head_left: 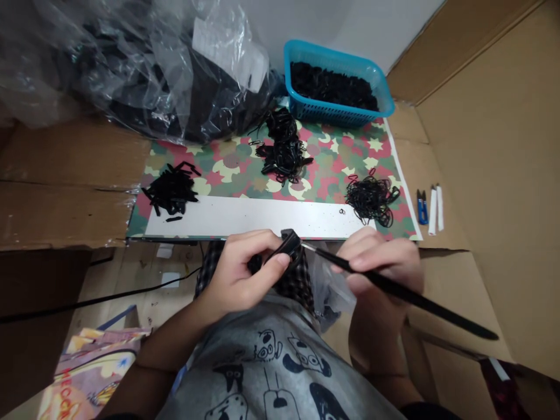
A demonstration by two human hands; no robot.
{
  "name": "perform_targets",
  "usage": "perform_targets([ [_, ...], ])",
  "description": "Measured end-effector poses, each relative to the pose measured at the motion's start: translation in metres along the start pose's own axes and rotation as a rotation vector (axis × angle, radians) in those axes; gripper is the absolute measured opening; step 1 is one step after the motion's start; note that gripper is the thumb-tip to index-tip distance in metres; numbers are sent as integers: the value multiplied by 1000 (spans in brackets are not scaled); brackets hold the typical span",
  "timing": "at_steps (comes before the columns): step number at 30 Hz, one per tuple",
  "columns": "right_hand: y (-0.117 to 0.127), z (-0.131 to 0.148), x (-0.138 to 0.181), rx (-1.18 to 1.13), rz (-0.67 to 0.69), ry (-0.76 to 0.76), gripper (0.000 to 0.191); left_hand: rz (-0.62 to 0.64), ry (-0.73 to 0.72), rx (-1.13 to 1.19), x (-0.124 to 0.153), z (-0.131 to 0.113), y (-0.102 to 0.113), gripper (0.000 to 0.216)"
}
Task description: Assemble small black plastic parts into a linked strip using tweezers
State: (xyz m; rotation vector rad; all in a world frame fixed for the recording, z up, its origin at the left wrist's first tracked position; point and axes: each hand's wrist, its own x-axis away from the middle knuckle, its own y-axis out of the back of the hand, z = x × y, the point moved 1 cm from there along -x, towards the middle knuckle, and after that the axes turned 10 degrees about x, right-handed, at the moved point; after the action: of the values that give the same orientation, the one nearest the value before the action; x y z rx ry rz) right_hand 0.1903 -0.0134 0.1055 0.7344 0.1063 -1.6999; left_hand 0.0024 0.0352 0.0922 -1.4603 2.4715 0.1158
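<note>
My left hand (247, 262) is closed on a small black strip-like piece (289, 242), pinched between thumb and fingers just off the table's front edge. Between the fingers of my right hand (380, 259) lies a long, slim black-handled tool (420, 297). Its thin metal tip touches or nearly touches the black piece; the exact contact is too small to make out. Past my left hand, short black strips (172, 189) are heaped on the table. A pile of thin black loops (373, 199) lies beyond my right hand. Tangled black pieces with loops (284, 151) sit between them, further back.
A blue basket (341, 111) full of black pieces stands at the back. Large clear plastic bags (175, 87) of black material bulge at back left. Blue snips (422, 207) and two white sticks (436, 210) lie right. Cardboard walls (494, 116) enclose the right side.
</note>
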Motion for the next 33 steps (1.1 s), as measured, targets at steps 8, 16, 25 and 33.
perform_targets([
  [8, -4, 11, 3, 136, 104, 80, 4, -2, -119, -137, -1, -4, 1, 20],
  [16, -2, 15, -3, 44, 179, 69, 6, 12, -142, -202, -1, -4, 3, 21],
  [25, 6, 9, -15, -104, 340, -89, 4, 94, -106, -196, -1, -5, 7, 18],
  [33, -28, -24, -15, -767, 292, -431, 10, 220, 46, 153, -1, -4, 7, 23],
])
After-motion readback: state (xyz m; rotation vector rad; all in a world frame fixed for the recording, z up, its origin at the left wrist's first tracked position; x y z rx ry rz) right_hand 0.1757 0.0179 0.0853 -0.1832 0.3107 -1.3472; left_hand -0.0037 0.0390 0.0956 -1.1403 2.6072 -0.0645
